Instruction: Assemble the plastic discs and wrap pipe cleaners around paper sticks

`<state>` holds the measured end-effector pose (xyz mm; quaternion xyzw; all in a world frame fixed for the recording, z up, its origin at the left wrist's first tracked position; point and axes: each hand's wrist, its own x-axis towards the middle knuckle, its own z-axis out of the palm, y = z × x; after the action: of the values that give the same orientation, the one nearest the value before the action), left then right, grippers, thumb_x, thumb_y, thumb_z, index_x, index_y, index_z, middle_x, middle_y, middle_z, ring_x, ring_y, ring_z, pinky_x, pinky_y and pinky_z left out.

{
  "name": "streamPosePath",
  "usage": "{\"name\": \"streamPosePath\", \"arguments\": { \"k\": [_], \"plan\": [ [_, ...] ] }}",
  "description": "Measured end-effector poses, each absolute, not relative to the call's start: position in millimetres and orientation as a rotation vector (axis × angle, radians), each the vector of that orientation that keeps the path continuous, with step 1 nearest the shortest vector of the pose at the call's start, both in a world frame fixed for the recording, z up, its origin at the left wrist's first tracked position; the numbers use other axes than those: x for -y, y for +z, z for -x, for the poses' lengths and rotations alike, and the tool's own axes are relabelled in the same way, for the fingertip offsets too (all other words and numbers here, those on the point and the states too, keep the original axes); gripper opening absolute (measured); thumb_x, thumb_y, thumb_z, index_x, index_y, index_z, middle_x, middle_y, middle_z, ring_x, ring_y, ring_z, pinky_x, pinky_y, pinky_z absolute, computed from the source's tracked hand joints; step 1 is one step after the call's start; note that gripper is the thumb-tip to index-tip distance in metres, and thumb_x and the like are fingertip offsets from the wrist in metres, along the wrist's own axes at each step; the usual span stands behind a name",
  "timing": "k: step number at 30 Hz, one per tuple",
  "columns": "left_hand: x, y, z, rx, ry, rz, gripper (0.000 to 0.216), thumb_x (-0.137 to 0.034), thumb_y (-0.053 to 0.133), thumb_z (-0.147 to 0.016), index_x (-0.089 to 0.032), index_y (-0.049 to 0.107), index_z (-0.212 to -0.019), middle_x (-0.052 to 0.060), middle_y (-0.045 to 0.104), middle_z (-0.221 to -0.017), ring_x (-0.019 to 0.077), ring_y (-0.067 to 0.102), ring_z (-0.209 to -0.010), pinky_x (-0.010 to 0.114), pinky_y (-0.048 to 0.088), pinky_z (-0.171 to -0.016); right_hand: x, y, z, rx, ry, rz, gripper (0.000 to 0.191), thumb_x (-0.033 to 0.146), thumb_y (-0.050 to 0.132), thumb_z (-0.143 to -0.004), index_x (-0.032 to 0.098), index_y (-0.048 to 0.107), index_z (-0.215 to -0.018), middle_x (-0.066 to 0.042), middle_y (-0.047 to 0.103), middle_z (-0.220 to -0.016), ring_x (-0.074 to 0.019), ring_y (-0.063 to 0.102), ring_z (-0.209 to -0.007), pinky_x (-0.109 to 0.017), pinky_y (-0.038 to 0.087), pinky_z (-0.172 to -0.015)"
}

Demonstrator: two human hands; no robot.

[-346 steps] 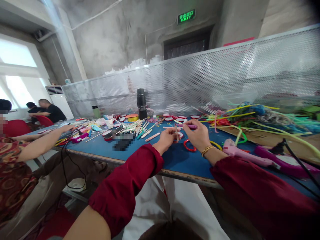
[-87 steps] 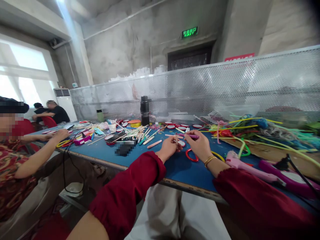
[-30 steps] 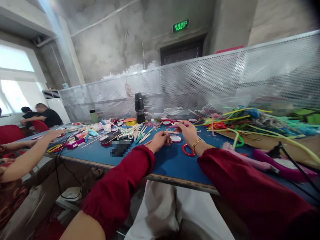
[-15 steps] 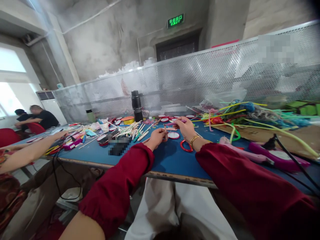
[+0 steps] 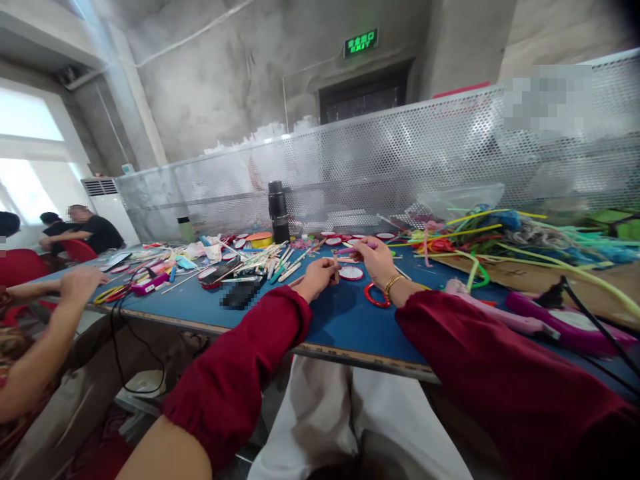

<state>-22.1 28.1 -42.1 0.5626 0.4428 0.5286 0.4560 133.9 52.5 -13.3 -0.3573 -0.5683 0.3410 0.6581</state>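
My left hand (image 5: 314, 277) is closed in a pinch on a thin pale stick (image 5: 336, 272) held upright above the blue table (image 5: 345, 320). My right hand (image 5: 376, 261) is closed on a pink-purple strip (image 5: 364, 247) that runs left from its fingers toward the stick. A gold bracelet (image 5: 393, 285) sits on the right wrist. A red ring (image 5: 375, 295) lies on the table just under that wrist. A small round red-rimmed mirror (image 5: 351, 273) lies between the two hands.
Loose sticks, round mirrors and a black flask (image 5: 279, 211) litter the table's middle. Coloured strips (image 5: 505, 243) pile at the right, with pink glue guns (image 5: 560, 320) and a black cable near the front. A co-worker's arm (image 5: 55, 313) reaches in at left. A perforated metal screen (image 5: 400, 160) backs the table.
Both hands have kept their grips and stayed together over the table. The co-worker's hand at left has pulled back toward the table's edge. My head has shifted a little.
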Motion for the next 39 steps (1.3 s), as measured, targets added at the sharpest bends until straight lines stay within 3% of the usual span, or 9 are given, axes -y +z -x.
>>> {"name": "streamPosePath", "arguments": {
  "k": [20, 28, 39],
  "plan": [
    [-26.6, -41.6, 21.9, -1.084, 1.299, -1.393, 0.025, -0.023, 0.070, -0.088, -0.016, 0.056, -0.069, 0.000, 0.058, -0.062, 0.0100, 0.054, -0.056, 0.024, 0.047, -0.059, -52.1, -13.1, -133.8, 1.242, 0.786, 0.804, 0.017, 0.036, 0.067, -0.068, 0.022, 0.058, -0.068, -0.002, 0.065, -0.060, -0.0168, 0.062, -0.061, -0.032, 0.055, -0.064],
    [-26.5, -39.9, 20.5, -1.096, 1.296, -1.375, 0.031, -0.032, 0.078, -0.083, -0.017, 0.055, -0.068, -0.002, 0.057, -0.059, 0.0088, 0.052, -0.053, 0.023, 0.045, -0.057, -51.0, -11.3, -134.2, 1.231, 0.800, 0.795, 0.016, 0.035, 0.068, -0.067, 0.022, 0.059, -0.068, -0.002, 0.066, -0.061, -0.0169, 0.062, -0.062, -0.031, 0.054, -0.064],
    [-26.1, -39.7, 20.0, -1.100, 1.298, -1.379, 0.024, -0.025, 0.071, -0.087, -0.016, 0.057, -0.071, -0.002, 0.056, -0.059, 0.0096, 0.051, -0.054, 0.024, 0.045, -0.058, -52.8, -12.5, -135.9, 1.204, 0.812, 0.810, 0.017, 0.034, 0.069, -0.069, 0.022, 0.058, -0.067, -0.003, 0.067, -0.061, -0.0159, 0.062, -0.061, -0.029, 0.053, -0.062]
  ]
}}
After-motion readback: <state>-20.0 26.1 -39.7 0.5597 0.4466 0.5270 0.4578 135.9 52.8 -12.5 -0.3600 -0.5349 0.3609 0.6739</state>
